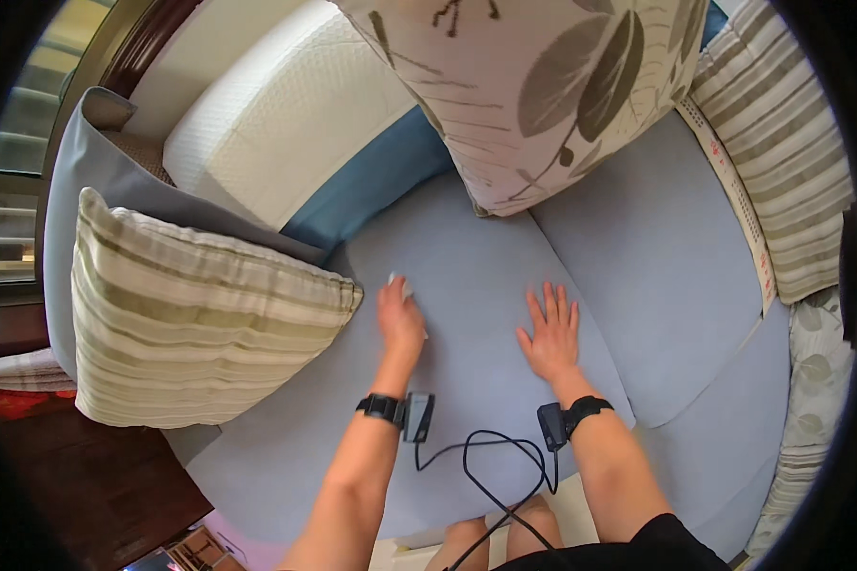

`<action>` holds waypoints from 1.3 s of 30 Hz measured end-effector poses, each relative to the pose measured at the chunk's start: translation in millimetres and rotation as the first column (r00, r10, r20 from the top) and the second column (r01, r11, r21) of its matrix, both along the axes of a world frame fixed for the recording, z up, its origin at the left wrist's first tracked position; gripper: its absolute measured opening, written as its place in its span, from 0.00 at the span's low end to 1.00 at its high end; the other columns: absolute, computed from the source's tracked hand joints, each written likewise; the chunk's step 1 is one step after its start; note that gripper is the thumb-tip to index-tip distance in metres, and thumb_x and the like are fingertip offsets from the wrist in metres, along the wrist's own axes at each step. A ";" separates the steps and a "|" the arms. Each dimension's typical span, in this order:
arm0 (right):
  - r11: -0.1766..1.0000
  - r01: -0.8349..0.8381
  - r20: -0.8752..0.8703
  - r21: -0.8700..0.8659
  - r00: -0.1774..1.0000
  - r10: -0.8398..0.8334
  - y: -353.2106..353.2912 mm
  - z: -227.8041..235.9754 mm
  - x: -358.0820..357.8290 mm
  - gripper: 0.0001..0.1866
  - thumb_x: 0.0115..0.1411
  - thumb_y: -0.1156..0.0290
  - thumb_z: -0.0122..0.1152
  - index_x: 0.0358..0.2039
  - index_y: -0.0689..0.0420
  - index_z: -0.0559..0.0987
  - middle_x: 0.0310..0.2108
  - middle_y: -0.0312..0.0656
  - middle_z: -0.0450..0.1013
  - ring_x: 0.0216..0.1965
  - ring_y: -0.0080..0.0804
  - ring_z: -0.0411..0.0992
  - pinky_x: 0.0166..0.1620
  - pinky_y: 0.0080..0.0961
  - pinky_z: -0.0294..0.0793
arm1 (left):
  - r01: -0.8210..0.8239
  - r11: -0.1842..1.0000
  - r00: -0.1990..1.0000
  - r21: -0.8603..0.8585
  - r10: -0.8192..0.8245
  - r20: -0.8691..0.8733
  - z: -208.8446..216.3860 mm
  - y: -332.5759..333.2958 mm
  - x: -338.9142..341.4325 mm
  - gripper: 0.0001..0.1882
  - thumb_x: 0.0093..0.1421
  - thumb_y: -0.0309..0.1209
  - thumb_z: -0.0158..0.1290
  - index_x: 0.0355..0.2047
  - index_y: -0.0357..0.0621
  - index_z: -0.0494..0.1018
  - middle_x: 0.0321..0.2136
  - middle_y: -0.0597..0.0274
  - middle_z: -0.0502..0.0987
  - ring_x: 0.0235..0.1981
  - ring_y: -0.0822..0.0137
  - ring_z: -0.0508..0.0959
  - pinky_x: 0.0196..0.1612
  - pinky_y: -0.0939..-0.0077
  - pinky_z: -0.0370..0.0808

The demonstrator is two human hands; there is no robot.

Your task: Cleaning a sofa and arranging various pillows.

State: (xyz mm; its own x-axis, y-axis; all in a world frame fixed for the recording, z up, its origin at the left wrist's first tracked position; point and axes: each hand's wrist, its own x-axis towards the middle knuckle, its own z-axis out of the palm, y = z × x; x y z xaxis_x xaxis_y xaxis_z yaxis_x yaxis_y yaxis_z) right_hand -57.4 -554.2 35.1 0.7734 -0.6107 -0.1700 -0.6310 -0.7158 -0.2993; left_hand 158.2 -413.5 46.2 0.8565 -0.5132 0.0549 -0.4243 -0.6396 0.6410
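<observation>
My left hand [400, 317] is closed around a white cloth [407, 288], mostly hidden under the fingers. It presses the cloth to the grey-blue sofa seat [467, 257], close to the corner of a striped pillow [209, 314]. To the right, my right hand [551, 333] lies palm down on the same seat, fingers spread and holding nothing. It is near the seam between two seat cushions. Each wrist wears a black strap with a small grey box, and black cables run from the boxes toward my lap.
A large leaf-patterned pillow [562, 95] stands on the seat beyond my hands. Behind it are a white quilted backrest [286, 114] and a blue strip. Another striped pillow [781, 162] leans at the right, beside a patterned flat strip [728, 186]. Dark wood [76, 466] borders the lower left.
</observation>
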 end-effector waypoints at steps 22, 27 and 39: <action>0.995 -0.071 0.058 0.071 0.996 0.067 -1.5 -13.7 -0.6 0.37 0.52 0.56 0.56 0.61 0.51 0.57 0.65 0.46 0.42 0.67 0.48 0.35 0.64 0.51 0.31 | 0.224 0.863 0.966 0.453 -0.257 0.012 6.7 25.7 -26.3 0.07 0.51 0.23 0.47 0.32 0.41 0.72 0.35 0.52 0.71 0.39 0.52 0.70 0.40 0.61 0.69; 0.981 -0.072 0.035 0.181 0.997 0.067 -11.0 16.1 1.3 0.37 0.54 0.57 0.56 0.62 0.50 0.55 0.66 0.46 0.41 0.67 0.47 0.35 0.64 0.51 0.32 | 0.157 0.960 0.981 0.232 -0.124 -0.150 92.5 42.3 -32.8 0.10 0.46 0.20 0.49 0.31 0.40 0.73 0.30 0.52 0.72 0.35 0.51 0.72 0.39 0.61 0.70; 0.812 0.142 -0.196 0.567 0.980 -0.035 -65.6 37.9 6.4 0.31 0.53 0.62 0.55 0.56 0.60 0.64 0.54 0.57 0.63 0.55 0.50 0.62 0.56 0.37 0.62 | -0.324 0.941 0.647 -0.098 0.296 0.703 357.3 194.1 177.1 0.14 0.50 0.21 0.49 0.39 0.36 0.71 0.40 0.45 0.70 0.46 0.48 0.69 0.48 0.63 0.66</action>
State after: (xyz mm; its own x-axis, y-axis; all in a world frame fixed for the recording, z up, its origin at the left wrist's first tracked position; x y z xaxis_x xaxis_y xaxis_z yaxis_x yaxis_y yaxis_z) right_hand -51.0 -619.8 73.0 0.6471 -0.4235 -0.6340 -0.7620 -0.3844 -0.5211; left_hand 335.3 -219.3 403.5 0.6825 -0.2382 0.6910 -0.5098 -0.8326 0.2165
